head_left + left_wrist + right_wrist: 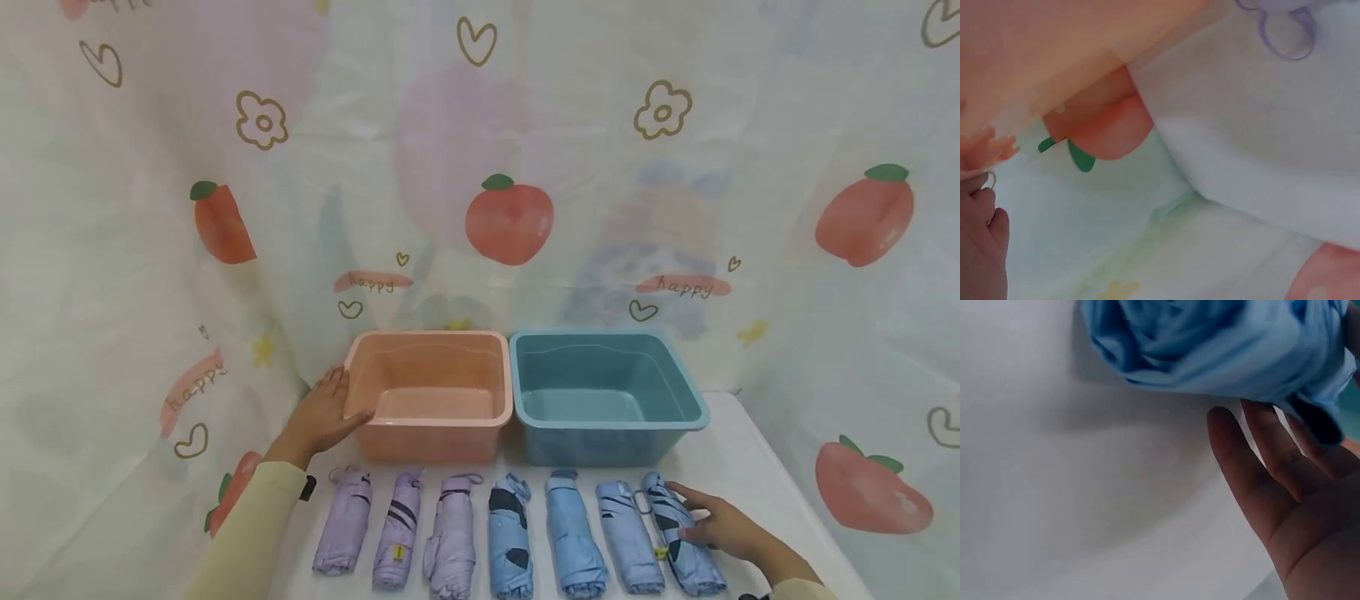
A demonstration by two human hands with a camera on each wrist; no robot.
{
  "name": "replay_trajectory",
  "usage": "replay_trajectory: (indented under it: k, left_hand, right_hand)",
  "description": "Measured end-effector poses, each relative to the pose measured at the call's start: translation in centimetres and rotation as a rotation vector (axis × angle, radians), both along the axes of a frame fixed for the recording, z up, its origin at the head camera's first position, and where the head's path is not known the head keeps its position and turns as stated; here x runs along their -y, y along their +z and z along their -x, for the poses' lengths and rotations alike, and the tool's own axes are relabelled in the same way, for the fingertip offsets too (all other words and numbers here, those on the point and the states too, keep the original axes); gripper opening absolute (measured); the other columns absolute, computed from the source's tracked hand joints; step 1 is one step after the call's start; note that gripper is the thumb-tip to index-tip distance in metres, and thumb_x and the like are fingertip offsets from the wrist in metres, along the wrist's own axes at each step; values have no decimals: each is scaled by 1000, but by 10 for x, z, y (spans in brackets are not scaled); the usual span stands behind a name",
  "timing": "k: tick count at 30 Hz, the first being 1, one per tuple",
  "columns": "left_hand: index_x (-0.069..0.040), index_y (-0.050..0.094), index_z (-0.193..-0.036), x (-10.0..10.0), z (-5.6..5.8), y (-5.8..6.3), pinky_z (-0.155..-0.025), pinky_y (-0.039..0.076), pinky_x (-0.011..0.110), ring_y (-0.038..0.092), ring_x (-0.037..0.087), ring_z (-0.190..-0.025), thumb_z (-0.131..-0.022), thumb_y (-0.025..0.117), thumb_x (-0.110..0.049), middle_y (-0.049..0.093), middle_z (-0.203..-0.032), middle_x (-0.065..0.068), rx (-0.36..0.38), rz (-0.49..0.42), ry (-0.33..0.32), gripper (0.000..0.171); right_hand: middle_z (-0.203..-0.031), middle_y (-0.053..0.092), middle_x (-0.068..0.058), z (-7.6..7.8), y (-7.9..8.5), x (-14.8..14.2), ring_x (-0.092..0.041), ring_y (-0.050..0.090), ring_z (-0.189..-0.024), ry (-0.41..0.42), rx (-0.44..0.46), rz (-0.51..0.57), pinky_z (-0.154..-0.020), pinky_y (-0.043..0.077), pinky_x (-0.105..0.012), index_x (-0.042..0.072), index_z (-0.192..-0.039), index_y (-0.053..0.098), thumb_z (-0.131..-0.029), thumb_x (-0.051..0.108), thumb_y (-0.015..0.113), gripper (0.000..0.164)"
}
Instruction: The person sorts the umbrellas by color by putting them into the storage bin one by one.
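My left hand (321, 415) lies at the left side of an orange plastic basin (442, 446), thumb over its front rim and fingers straight along the side. In the left wrist view that basin (1085, 44) fills the upper left, beside part of the hand (984, 244). My right hand (723, 525) holds the rightmost folded blue umbrella (693, 567), patterned with dark patches, thumb and index finger across it. The right wrist view has this umbrella (1191, 350) close up, with fingers (1241, 462) along its side; the thumb is mostly out of sight.
A blue basin (600, 446) stands right of the orange one. Several folded umbrellas line the white table (738, 442): lilac ones (345, 525) on the left, blue ones (573, 537) toward the right. A patterned curtain (510, 133) hangs behind and at both sides.
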State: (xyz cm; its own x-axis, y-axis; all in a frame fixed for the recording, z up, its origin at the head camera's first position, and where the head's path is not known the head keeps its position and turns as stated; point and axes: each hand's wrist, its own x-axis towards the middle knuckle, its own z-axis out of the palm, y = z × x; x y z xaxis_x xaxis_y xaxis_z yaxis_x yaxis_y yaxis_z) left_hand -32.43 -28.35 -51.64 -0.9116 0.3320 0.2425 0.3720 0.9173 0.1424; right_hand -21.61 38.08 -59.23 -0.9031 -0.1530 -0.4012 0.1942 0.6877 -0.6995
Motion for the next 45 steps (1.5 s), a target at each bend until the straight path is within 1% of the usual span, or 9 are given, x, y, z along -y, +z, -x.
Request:
replay_trajectory:
  k: [3, 6, 9, 15, 23, 28, 36, 41, 45]
  left_hand:
    - [18, 28, -143, 3, -4, -4, -112, 22, 53, 22, 44, -141, -91, 51, -61, 27, -150, 33, -12, -34, 13, 97]
    - [18, 27, -144, 2, -4, -9, -111, 22, 54, 22, 45, -141, -90, 52, -61, 27, -150, 34, -21, -76, 32, 99]
    - [18, 23, -145, 0, -3, -13, -110, 24, 55, 23, 45, -140, -90, 52, -62, 24, -151, 33, 1, -121, 48, 101]
    - [14, 16, -148, -3, -3, -15, -109, 26, 54, 22, 44, -140, -90, 50, -65, 18, -155, 30, 60, -154, 86, 105]
    - [15, 16, -148, -7, -1, -14, -110, 25, 54, 21, 44, -141, -90, 49, -66, 16, -155, 31, 66, -135, 95, 105]
    - [17, 20, -146, -9, -3, -12, -108, 26, 56, 25, 46, -139, -90, 51, -63, 20, -153, 33, 40, -137, 98, 103]
    - [17, 22, -146, -10, -5, -8, -107, 28, 57, 27, 47, -137, -90, 52, -63, 22, -153, 32, 28, -145, 112, 102]
    - [16, 21, -146, -8, -3, -10, -107, 27, 57, 26, 48, -137, -90, 51, -64, 21, -153, 32, 26, -157, 116, 103]
    - [16, 21, -146, -7, -3, -15, -108, 26, 56, 23, 46, -139, -90, 49, -66, 21, -153, 31, 35, -161, 116, 104]
  right_hand:
    - [-129, 42, -41, -4, -4, 4, -38, 62, -98, -13, 47, 112, -74, 54, -51, 1, -149, 30, -83, 19, 76, 83]
    - [-124, 47, -39, -2, -8, 6, -31, 63, -93, -40, 90, 159, -72, 54, -50, 1, -150, 27, -84, 15, 74, 82]
    - [-116, 55, -32, 4, -9, 8, -30, 64, -89, -80, 122, 138, -71, 54, -51, 2, -150, 29, -83, 14, 74, 82]
    - [-119, 54, -31, 12, -7, 10, -30, 64, -89, -92, 130, 92, -71, 54, -51, 4, -148, 37, -80, 16, 76, 79]
    - [-126, 49, -34, 4, 1, 1, -35, 60, -99, -69, 124, 54, -74, 52, -55, 4, -147, 39, -79, 17, 77, 79]
    - [-126, 51, -32, -6, 32, -8, -34, 57, -101, 2, 71, 55, -77, 51, -53, 4, -148, 37, -79, 20, 78, 81]
    - [-134, 46, -31, -13, 99, -17, -34, 51, -106, 233, -96, 29, -80, 45, -45, 6, -147, 41, -81, 21, 75, 76]
    - [-133, 46, -32, -6, 132, -15, -35, 54, -105, 246, -100, 27, -80, 48, -53, 8, -149, 37, -84, 21, 74, 76]
    - [-134, 43, -37, 8, 154, -10, -37, 56, -104, 275, -154, 45, -78, 50, -53, 6, -149, 35, -85, 19, 73, 76]
